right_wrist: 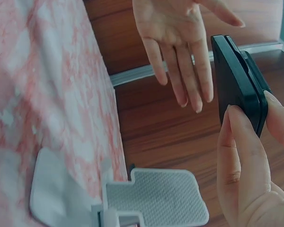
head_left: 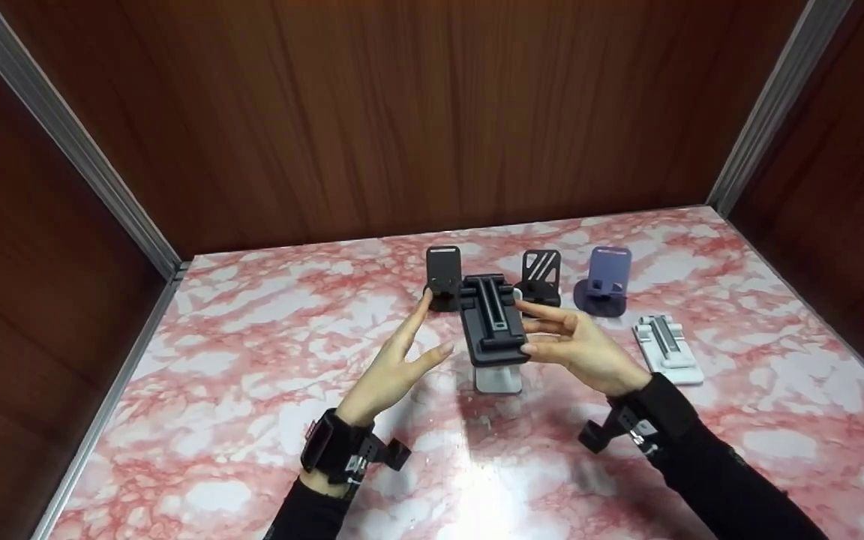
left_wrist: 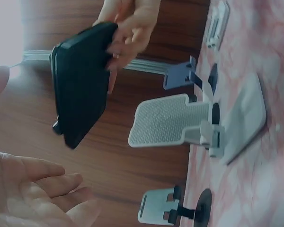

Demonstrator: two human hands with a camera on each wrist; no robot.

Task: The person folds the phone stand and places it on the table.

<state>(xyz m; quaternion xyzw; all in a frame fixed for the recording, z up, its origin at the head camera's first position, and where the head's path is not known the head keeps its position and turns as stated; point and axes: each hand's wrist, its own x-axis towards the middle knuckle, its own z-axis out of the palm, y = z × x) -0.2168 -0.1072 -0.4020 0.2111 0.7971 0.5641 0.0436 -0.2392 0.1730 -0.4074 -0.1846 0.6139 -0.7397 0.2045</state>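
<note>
A folded black phone stand (head_left: 493, 321) is held up off the table, pinched at its right edge between the thumb and fingers of my right hand (head_left: 578, 346). In the right wrist view the fingers lie on its underside and the thumb on its upper face. My left hand (head_left: 400, 367) is held at its left side, fingers extended and thumb spread, apart from the stand. Below and behind the black stand, a white phone stand (left_wrist: 163, 122) stands unfolded on the table; the head view shows mostly its base (head_left: 498, 380).
Behind are an upright black phone stand (head_left: 444, 264), a black one with slanted slots (head_left: 541, 268) and a purple one (head_left: 610, 271), all on round bases. A folded white stand (head_left: 672, 352) lies right of my right hand. Wooden panels (head_left: 432, 120) enclose the marbled table (head_left: 252, 450).
</note>
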